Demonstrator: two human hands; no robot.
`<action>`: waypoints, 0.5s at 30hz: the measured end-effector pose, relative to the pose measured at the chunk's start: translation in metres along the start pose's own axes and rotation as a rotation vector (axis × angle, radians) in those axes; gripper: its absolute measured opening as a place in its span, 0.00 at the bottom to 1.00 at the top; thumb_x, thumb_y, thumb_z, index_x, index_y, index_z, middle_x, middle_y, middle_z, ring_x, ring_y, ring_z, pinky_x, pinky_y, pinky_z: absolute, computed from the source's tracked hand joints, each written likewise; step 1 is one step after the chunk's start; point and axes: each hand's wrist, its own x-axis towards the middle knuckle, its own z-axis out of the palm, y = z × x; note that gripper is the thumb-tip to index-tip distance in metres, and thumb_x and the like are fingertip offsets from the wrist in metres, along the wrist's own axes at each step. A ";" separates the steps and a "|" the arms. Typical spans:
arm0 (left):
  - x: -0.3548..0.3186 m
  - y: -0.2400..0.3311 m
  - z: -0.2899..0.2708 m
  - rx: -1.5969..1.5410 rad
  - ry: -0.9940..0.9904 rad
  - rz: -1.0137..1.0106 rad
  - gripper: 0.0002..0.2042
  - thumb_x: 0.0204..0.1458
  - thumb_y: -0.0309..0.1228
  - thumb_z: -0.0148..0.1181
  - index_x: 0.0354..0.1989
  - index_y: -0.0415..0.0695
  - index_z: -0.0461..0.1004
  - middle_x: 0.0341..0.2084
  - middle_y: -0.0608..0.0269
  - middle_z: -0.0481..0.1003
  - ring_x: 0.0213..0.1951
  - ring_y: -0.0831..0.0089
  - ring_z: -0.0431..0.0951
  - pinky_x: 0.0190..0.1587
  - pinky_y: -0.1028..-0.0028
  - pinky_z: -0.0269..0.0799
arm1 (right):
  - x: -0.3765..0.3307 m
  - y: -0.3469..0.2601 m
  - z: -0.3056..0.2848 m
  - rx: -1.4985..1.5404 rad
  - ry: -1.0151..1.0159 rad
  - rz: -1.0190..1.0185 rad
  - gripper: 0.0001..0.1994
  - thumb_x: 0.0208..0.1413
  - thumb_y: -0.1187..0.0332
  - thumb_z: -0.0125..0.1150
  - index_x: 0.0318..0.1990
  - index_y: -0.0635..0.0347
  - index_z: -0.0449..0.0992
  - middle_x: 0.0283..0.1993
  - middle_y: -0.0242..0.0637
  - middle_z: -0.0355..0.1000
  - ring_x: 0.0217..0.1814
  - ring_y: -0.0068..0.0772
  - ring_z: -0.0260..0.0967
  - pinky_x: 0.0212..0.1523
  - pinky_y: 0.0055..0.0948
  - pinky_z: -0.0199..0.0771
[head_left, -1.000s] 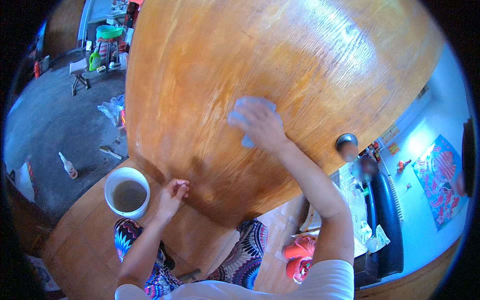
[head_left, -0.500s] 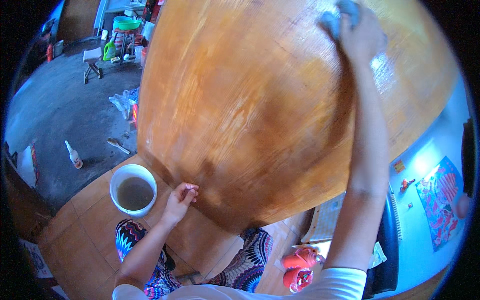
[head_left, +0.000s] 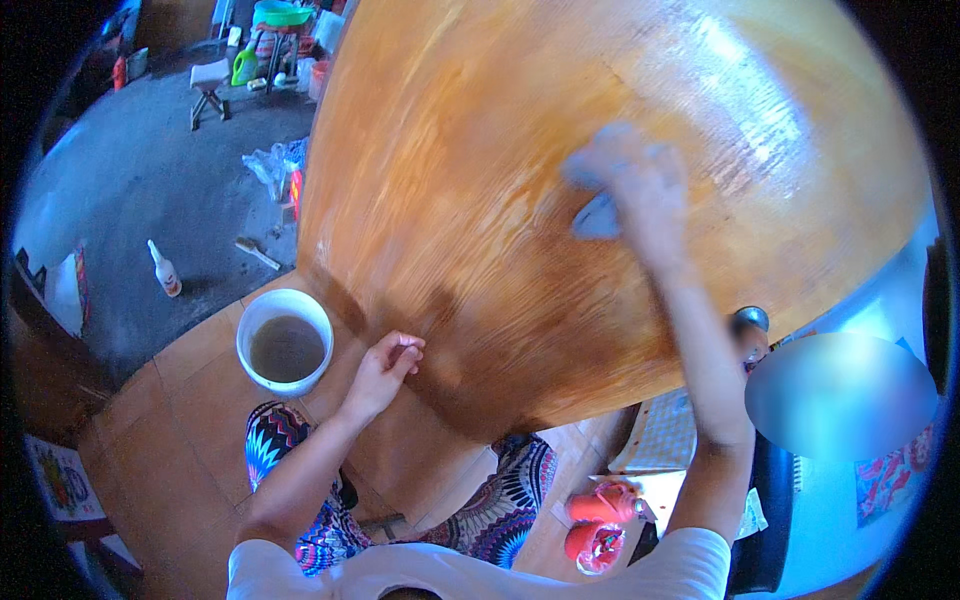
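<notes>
A large glossy orange-brown wooden panel [head_left: 500, 200] with streaked grain fills the middle and far right. On its surface, right of centre, my right hand [head_left: 650, 195] grips a blue-grey cloth [head_left: 598, 218]; both are smeared by motion. My left hand [head_left: 385, 372] hovers by the panel's near lower edge, its fingers curled in with the thumb against them and nothing visible in them. A white bucket [head_left: 244, 345] partly filled with murky brownish water stands on the tiles just left of that hand.
Grey floor [head_left: 140, 250] on the left holds a white bottle [head_left: 165, 272], a brush [head_left: 257, 253], a plastic bag [head_left: 268, 170] and a small stool [head_left: 208, 85]. Red thermos-like containers [head_left: 605, 503] stand at lower right. A round silver-and-dark object [head_left: 750, 322] shows at the panel's right edge.
My right hand has brought the cloth down and left across the panel from its far edge. My left hand stays curled beside the bucket. The whole view has shifted slightly.
</notes>
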 end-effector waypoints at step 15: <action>0.004 -0.011 0.004 0.084 -0.007 -0.017 0.07 0.62 0.29 0.56 0.45 0.42 0.75 0.30 0.67 0.75 0.32 0.81 0.73 0.37 0.78 0.72 | -0.053 -0.131 0.199 0.059 0.113 -0.173 0.15 0.51 0.64 0.57 0.48 0.44 0.76 0.52 0.30 0.72 0.60 0.34 0.66 0.62 0.42 0.62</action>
